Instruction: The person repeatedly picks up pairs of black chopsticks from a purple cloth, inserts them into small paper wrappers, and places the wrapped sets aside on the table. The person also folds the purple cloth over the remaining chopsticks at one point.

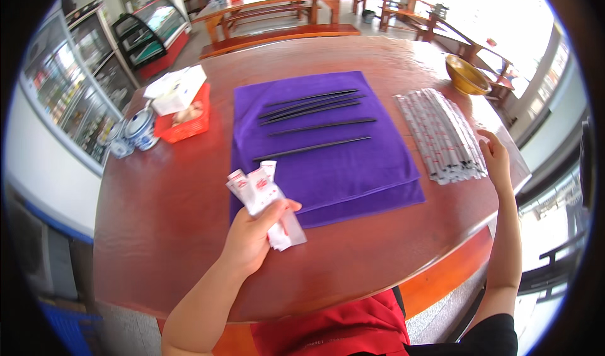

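Observation:
My left hand grips a small bunch of white paper chopstick sleeves with red print, fanned at the top, over the near left edge of a folded purple cloth. Several slim black chopsticks lie across that cloth, some close together at the far side and others spaced apart. At the right, my right hand is beside a pile of wrapped chopsticks in clear and white sleeves with red marks. Its fingers are bent, and I see nothing held in them.
A red plastic basket with a white box on top stands at the left, beside blue-and-white lidded jars. On the far right of the wooden table sits a yellow-brown bowl. Benches and tables stand beyond.

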### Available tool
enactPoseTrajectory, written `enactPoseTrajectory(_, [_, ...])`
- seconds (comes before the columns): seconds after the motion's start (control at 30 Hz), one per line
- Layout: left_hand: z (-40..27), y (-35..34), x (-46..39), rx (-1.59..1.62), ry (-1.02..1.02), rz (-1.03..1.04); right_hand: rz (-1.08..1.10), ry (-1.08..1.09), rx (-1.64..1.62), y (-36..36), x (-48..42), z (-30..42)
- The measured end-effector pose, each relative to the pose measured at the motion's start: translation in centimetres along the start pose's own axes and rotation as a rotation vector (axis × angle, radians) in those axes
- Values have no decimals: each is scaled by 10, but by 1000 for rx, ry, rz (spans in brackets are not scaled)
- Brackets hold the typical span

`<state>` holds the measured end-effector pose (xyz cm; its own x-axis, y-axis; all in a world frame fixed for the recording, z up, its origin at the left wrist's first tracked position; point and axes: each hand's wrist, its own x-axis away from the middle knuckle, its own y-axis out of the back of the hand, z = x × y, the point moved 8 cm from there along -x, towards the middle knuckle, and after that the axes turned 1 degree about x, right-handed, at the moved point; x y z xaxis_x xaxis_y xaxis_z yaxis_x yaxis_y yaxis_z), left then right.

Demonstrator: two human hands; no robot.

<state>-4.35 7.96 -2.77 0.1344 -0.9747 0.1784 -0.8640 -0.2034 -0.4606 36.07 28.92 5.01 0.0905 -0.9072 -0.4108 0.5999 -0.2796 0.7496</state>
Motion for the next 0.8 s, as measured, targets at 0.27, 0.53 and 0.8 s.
enactPoseTrajectory(0.27, [-12,9,4,48,-124,-70,957,412,-531,-144,121,263])
enactPoseTrajectory(0.53, [-17,16,5,-69,-155,-151,967,329,-852,-185,133,292])
enactPoseTrajectory(0.8, [-20,20,9,-101,-180,-234,935,406,-759,-182,128,289])
